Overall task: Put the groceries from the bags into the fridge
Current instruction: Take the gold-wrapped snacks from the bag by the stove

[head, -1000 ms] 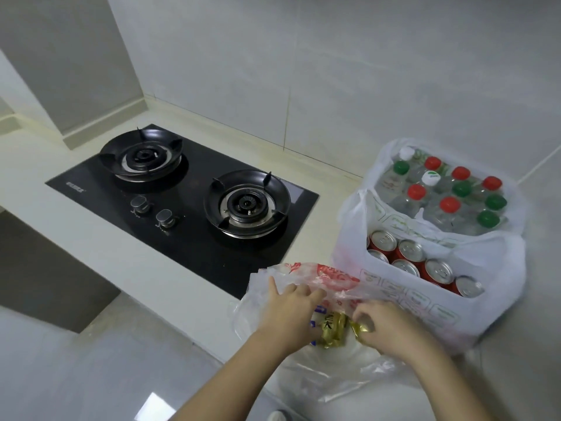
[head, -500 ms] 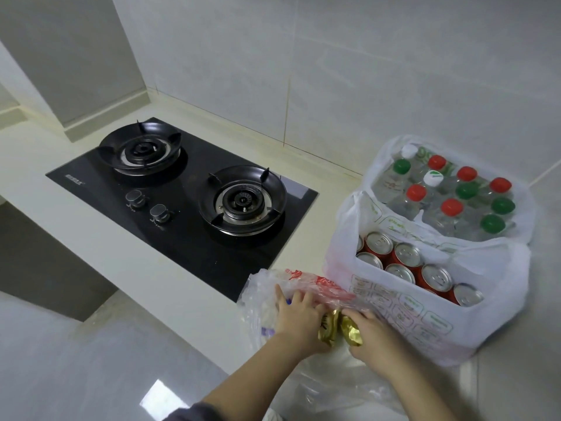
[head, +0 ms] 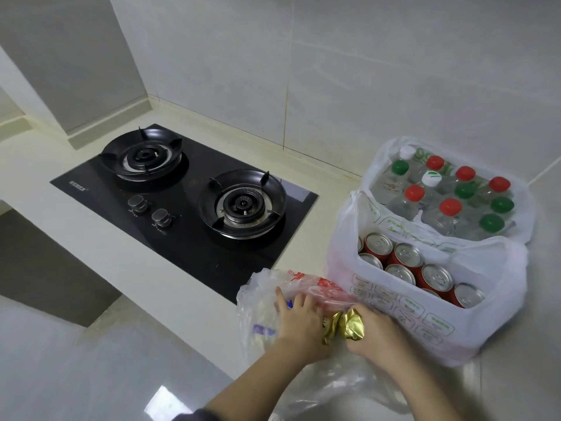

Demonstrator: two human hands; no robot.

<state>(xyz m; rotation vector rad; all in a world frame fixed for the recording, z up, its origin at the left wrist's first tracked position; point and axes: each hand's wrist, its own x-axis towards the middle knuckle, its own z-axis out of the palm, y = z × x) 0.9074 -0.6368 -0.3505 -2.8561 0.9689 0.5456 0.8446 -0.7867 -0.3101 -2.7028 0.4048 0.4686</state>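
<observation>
Head view, looking down at a pale kitchen counter [head: 91, 238]; a black two-burner gas hob [head: 182, 208] is set into it on the left, below a grey tiled wall.

To the right of the hob stand two white carrier bags, touching each other. The far bag [head: 379, 156] holds upright clear bottles [head: 449, 208] with red, green and white caps; the near bag [head: 425, 317] holds red drink cans [head: 403, 256] standing on end, silver tops showing.

At the counter's front edge, touching the near bag, lies a crumpled clear plastic bag [head: 261, 299] with red print. The left hand [head: 299, 323] rests on it, fingers reaching forward and slightly bent; whether it pinches anything cannot be told. Just beside it the right hand [head: 376, 335] has its fingers curled round a crinkled gold foil packet [head: 352, 328], which sits between the two hands at the mouth of the clear bag and touches the left hand's thumb side.
</observation>
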